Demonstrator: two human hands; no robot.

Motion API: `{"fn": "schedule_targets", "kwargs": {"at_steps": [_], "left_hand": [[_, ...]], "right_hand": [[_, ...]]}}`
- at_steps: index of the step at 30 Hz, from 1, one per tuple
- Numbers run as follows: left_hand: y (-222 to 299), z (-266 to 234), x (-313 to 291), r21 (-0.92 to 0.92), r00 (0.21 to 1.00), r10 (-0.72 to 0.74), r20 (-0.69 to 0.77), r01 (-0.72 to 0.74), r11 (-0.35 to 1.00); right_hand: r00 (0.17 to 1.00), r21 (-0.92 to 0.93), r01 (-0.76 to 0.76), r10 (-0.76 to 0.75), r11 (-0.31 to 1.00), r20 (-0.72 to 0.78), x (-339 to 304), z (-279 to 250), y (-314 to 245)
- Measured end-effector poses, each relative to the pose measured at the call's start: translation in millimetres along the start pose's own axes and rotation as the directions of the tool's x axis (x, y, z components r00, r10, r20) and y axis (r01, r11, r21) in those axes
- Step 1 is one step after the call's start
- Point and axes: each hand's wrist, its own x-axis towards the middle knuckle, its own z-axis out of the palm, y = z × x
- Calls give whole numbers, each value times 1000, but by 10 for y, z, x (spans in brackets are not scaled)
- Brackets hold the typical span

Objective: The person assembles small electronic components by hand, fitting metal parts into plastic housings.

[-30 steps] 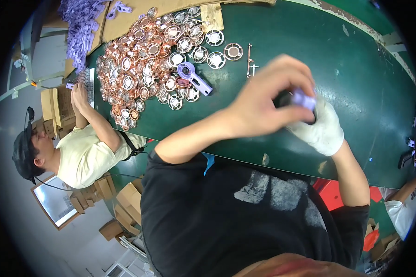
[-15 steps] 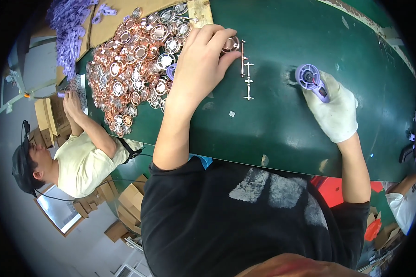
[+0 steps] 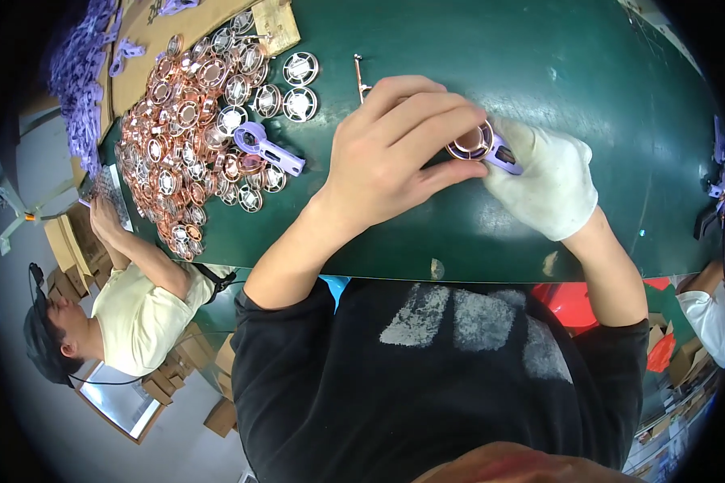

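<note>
In the middle of the green table my two hands meet. My bare left hand pinches a round, copper-coloured ringed disc between thumb and fingers. That disc sits at the round head of a purple plastic handle, covering most of the head; whether it is seated inside or only resting there I cannot tell. My right hand, in a white glove, is closed round the purple handle. Left of my left hand lies a big heap of similar copper and silver ringed discs, with another purple handle on its near right side.
Separate ringed discs lie at the heap's right edge. A thin metal rod part is beyond my left hand. Cardboard and a pile of purple parts are at the far left. A co-worker sits at the left.
My left hand has brought the disc rightward to the purple handle in my right hand. The handle's open head is now mostly covered. The whole view has shifted somewhat.
</note>
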Motion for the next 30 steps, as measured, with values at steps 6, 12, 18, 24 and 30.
{"fn": "schedule_targets", "kwargs": {"at_steps": [6, 12, 18, 24, 30], "left_hand": [[94, 72, -57, -155, 997, -76, -35, 69, 985], [3, 126, -89, -345, 987, 149, -57, -160, 925], [101, 107, -109, -566, 973, -157, 170, 226, 793], [47, 35, 33, -580, 944, -227, 238, 326, 746], [-391, -22, 705, -381, 750, -641, 162, 647, 661]], "right_hand": [[961, 244, -214, 159, 946, 225, -7, -104, 10], [777, 554, -529, 105, 643, 621, 43, -201, 23], [991, 360, 45, -86, 932, 101, -100, 16, 62], [991, 176, 114, -126, 978, 54, -84, 39, 69], [923, 508, -362, 376, 782, 79, 58, 54, 80]]}}
